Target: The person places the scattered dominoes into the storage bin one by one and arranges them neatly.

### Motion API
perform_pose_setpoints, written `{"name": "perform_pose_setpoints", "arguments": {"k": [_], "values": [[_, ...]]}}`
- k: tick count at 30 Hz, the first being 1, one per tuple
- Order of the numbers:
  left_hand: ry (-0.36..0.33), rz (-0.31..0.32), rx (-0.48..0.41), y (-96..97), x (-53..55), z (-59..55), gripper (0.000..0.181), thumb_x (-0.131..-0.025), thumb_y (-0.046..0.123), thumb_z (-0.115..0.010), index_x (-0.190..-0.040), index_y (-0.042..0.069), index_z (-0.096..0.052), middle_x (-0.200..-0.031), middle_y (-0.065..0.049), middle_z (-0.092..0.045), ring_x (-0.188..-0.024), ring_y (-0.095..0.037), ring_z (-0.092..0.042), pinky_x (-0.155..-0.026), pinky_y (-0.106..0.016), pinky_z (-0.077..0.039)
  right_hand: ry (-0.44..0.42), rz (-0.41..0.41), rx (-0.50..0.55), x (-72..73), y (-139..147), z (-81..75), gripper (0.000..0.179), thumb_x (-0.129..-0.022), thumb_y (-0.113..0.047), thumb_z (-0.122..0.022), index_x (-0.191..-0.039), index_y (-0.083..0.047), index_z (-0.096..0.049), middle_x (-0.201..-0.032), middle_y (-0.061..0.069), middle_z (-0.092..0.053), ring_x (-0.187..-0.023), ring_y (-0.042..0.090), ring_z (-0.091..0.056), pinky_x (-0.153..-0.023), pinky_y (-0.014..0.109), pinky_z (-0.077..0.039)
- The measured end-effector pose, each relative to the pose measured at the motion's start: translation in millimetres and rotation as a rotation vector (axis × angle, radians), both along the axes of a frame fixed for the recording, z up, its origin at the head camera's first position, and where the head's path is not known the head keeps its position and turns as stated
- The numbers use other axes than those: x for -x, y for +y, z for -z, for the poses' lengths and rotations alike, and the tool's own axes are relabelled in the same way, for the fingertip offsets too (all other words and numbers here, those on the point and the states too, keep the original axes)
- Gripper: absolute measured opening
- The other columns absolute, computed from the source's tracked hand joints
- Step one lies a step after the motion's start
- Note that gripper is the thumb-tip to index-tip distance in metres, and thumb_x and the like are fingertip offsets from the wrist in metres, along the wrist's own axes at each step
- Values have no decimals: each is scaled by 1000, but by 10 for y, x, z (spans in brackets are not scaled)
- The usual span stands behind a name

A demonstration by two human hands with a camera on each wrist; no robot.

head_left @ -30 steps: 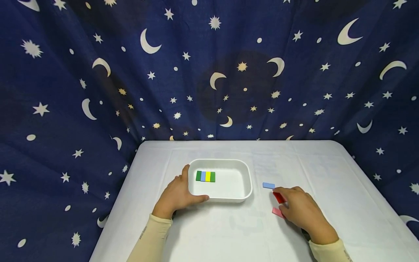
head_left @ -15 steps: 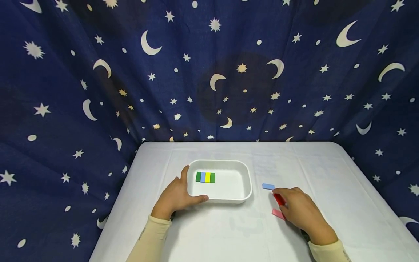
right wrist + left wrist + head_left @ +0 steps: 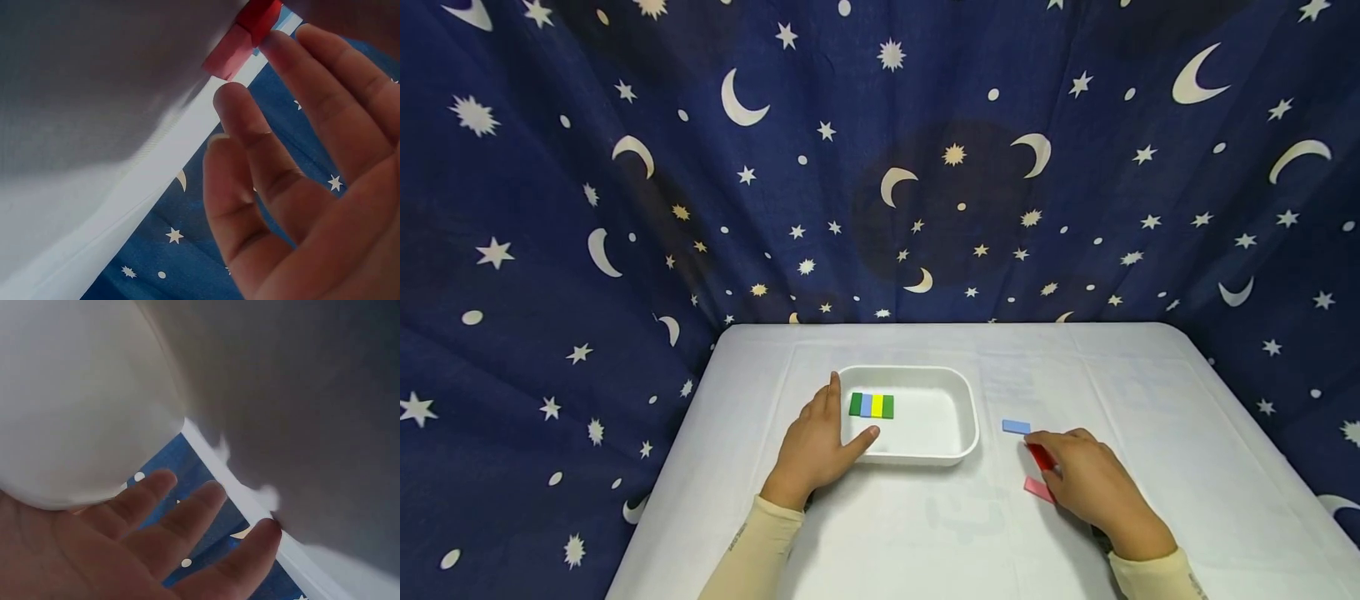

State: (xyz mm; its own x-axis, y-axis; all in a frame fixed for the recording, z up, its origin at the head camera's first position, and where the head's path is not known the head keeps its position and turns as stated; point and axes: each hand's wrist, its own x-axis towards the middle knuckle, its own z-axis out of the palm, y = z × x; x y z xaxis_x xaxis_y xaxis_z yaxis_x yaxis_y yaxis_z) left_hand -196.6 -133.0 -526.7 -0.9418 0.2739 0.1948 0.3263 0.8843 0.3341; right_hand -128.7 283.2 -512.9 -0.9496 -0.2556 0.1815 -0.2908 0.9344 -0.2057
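Observation:
My left hand (image 3: 812, 442) rests against the left end of a shallow white tray (image 3: 934, 421), its fingers straight along the wall and the thumb over the near corner. In the left wrist view those fingers (image 3: 187, 515) extend past the tray's rounded side. To the tray's right, my right hand (image 3: 1097, 479) pinches a small red block (image 3: 1040, 456) between thumb and fingers, which partly cover it. Close below lies a pink block (image 3: 1037, 489), partly under the hand. A light blue block (image 3: 1017, 427) sits just beyond the fingertips. The right wrist view has the red block against the pink block (image 3: 228, 53).
Inside the tray, toward its left, a row of flat blocks lies side by side: dark green (image 3: 856, 404), light blue (image 3: 867, 406), yellow (image 3: 877, 406) and green (image 3: 888, 407). A white cloth covers the table (image 3: 925, 542). Dark blue curtains (image 3: 820, 183) with moons and stars surround it.
My left hand has shifted slightly right, its thumb lifting from the tray's front rim to over the corner and its fingers straightening. The right hand stays in place with the red block.

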Motion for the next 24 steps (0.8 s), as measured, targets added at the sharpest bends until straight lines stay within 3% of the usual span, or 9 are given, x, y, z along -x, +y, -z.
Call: {"name": "perform_pose_setpoints", "arguments": {"k": [5, 11, 24], "values": [[0, -19, -39, 9, 8, 30, 113, -96, 83, -41, -167, -1, -17, -151, -23, -53, -136, -39, -55, -102, -64, -48, -5, 1, 2, -6, 7, -14, 52, -78, -10, -89, -127, -14, -75, -110, 6, -77, -101, 31, -66, -81, 56, -53], [-15, -47, -81, 14, -5, 36, 103, -100, 74, -48, -168, 1, -19, -141, -23, -63, -126, -41, -63, -96, -75, -46, -19, 14, 9, -14, 9, -21, 54, -77, -12, -91, -129, -14, -74, -113, 6, -77, -101, 31, -66, -82, 57, -54], [-30, -76, -149, 13, 4, 17, 77, -110, 53, -44, -167, 4, -25, -128, -27, -69, -127, -51, -61, -94, -77, -45, -65, 42, 8, -7, 13, -13, 54, -79, -14, -90, -130, -15, -74, -112, 6, -76, -105, 34, -65, -87, 59, -53]]}}
